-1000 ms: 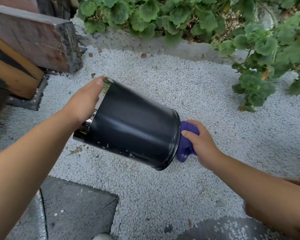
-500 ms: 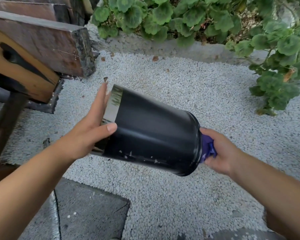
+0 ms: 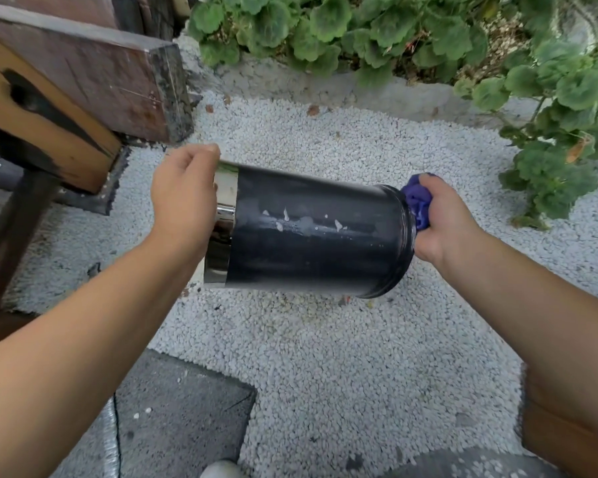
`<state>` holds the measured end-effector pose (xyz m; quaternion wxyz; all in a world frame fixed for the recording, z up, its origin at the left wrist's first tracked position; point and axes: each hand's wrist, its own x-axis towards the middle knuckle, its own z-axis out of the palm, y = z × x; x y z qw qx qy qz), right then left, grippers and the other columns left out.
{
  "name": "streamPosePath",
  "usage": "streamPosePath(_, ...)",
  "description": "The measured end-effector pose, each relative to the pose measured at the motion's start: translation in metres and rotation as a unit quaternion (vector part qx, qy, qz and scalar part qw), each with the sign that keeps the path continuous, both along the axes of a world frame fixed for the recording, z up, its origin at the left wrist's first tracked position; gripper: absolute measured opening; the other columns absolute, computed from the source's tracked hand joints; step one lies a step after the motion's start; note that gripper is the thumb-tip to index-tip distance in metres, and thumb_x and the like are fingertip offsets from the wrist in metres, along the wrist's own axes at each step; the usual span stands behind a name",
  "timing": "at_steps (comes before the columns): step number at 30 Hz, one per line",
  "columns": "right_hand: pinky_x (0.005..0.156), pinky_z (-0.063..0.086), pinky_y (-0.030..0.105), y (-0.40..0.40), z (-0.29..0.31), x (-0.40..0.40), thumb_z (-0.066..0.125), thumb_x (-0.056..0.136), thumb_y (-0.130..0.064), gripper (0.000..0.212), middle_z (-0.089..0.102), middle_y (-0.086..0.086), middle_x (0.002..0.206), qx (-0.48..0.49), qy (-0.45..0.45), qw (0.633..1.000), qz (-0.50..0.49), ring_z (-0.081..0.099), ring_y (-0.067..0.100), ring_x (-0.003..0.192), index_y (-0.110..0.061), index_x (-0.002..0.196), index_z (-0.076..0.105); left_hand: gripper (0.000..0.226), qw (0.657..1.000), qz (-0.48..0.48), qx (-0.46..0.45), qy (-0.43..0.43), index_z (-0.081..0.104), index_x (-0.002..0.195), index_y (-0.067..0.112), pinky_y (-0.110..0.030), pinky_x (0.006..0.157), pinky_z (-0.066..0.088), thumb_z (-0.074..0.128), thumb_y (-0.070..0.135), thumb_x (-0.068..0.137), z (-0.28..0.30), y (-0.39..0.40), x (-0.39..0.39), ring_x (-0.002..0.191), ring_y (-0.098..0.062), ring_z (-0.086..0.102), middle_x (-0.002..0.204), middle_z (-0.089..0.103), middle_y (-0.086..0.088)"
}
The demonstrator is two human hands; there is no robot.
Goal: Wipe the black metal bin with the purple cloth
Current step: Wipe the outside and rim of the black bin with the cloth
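The black metal bin (image 3: 311, 236) is held sideways above the gravel, its chrome rim end to the left and its base to the right. White chipped patches show along its upper side. My left hand (image 3: 183, 198) grips the chrome rim end. My right hand (image 3: 442, 219) presses the bunched purple cloth (image 3: 418, 198) against the bin's base. Most of the cloth is hidden between my palm and the base.
White gravel (image 3: 325, 339) covers the ground. A wooden bench or beam (image 3: 76, 84) stands at the upper left. Green leafy plants (image 3: 549, 98) line the back and right behind a concrete kerb. Dark paving slabs (image 3: 180, 415) lie near my feet.
The bin has been turned about its axis, so the chipped side now faces up. My left hand shifted from an open palm to a grip on the rim. The cloth stays at the base.
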<state>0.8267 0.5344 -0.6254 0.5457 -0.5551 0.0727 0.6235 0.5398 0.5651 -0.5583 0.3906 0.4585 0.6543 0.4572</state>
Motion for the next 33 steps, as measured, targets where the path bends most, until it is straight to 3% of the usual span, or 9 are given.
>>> streamPosePath(3,0.089,0.05,0.039,-0.003,-0.007,0.0,0.06,0.093,-0.03,0.024,0.045,-0.002,0.069,0.003,0.021,1.0,-0.017,0.046,0.017,0.057,-0.02,0.073,0.052,0.057,0.978,-0.208,-0.016,0.007,0.049,0.134,0.034,-0.032,0.109,0.034,0.052,0.049,0.079,-0.007,-0.021,-0.017,0.138,-0.004,0.037,0.153,0.039,0.008)
streamPosePath(6,0.085,0.056,0.048,-0.008,-0.006,-0.002,0.064,0.09,-0.033,0.019,0.064,0.005,0.079,-0.011,0.007,1.0,-0.016,0.064,0.023,0.071,-0.016,0.097,0.06,0.071,0.942,-0.326,0.018,0.074,0.014,0.151,0.032,-0.04,0.122,0.003,0.041,0.05,0.088,-0.01,-0.031,-0.024,0.149,-0.004,0.0,0.165,0.001,0.006)
streamPosePath(9,0.076,0.056,0.04,-0.002,0.005,-0.002,0.068,0.087,-0.023,0.032,0.064,0.005,0.098,0.022,-0.156,0.986,-0.049,0.065,0.021,0.082,-0.019,0.116,0.055,0.072,0.948,-0.298,0.032,0.108,0.015,0.154,0.024,-0.04,0.122,0.0,0.033,0.054,0.091,-0.005,-0.027,-0.013,0.149,-0.005,-0.003,0.165,0.003,0.006)
streamPosePath(14,0.082,0.048,0.019,0.003,0.063,-0.025,0.07,0.076,-0.037,0.038,0.054,-0.025,0.107,0.196,-0.579,0.781,0.132,0.053,-0.008,0.097,-0.055,0.104,0.049,0.075,0.95,-0.292,0.052,0.101,0.032,0.148,0.02,-0.023,0.12,0.006,0.023,0.069,0.091,-0.002,-0.029,0.008,0.149,-0.006,0.007,0.162,0.016,0.004)
streamPosePath(18,0.096,0.04,0.028,-0.018,0.069,-0.099,0.067,0.077,-0.045,0.054,0.051,0.0,0.13,0.36,-0.659,0.589,0.298,0.049,0.015,0.115,-0.035,0.128,0.054,0.045,0.962,-0.266,0.051,0.042,0.046,0.127,0.027,-0.034,0.12,0.015,0.018,0.044,0.097,0.001,-0.026,0.034,0.144,-0.012,0.023,0.148,0.032,0.001)
streamPosePath(23,0.105,0.038,0.05,-0.027,0.039,-0.104,0.067,0.088,-0.038,0.049,0.053,0.024,0.131,0.439,-0.721,0.448,0.294,0.05,0.041,0.119,-0.008,0.127,0.062,0.053,0.979,-0.2,0.017,0.033,0.049,0.125,0.025,-0.036,0.116,0.027,0.018,0.052,0.094,-0.006,-0.016,0.022,0.133,-0.009,0.038,0.137,0.042,0.009)
streamPosePath(25,0.103,0.04,0.055,-0.032,0.02,-0.09,0.067,0.089,-0.038,0.046,0.055,0.026,0.13,0.438,-0.746,0.403,0.298,0.05,0.046,0.119,-0.011,0.125,0.065,0.06,0.985,-0.168,-0.027,0.033,0.053,0.123,0.034,-0.046,0.113,0.032,0.02,0.067,0.086,-0.007,-0.008,0.009,0.132,-0.025,0.045,0.135,0.052,-0.001)
streamPosePath(28,0.1,0.042,0.057,-0.041,-0.002,-0.065,0.068,0.088,-0.035,0.041,0.057,0.027,0.126,0.414,-0.766,0.383,0.31,0.05,0.048,0.116,-0.012,0.122,0.066,0.066,0.987,-0.136,-0.087,0.0,0.056,0.12,0.043,-0.062,0.107,0.034,0.026,0.08,0.074,-0.008,-0.001,-0.007,0.128,-0.044,0.045,0.136,0.053,-0.01)
streamPosePath(33,0.099,0.042,0.049,-0.039,-0.012,-0.025,0.067,0.088,-0.026,0.039,0.053,0.025,0.126,0.349,-0.769,0.436,0.312,0.049,0.043,0.113,-0.012,0.125,0.063,0.078,0.988,-0.09,-0.121,0.022,0.053,0.13,0.035,-0.065,0.109,0.029,0.024,0.08,0.074,-0.006,0.001,-0.011,0.135,-0.046,0.037,0.143,0.049,-0.009)
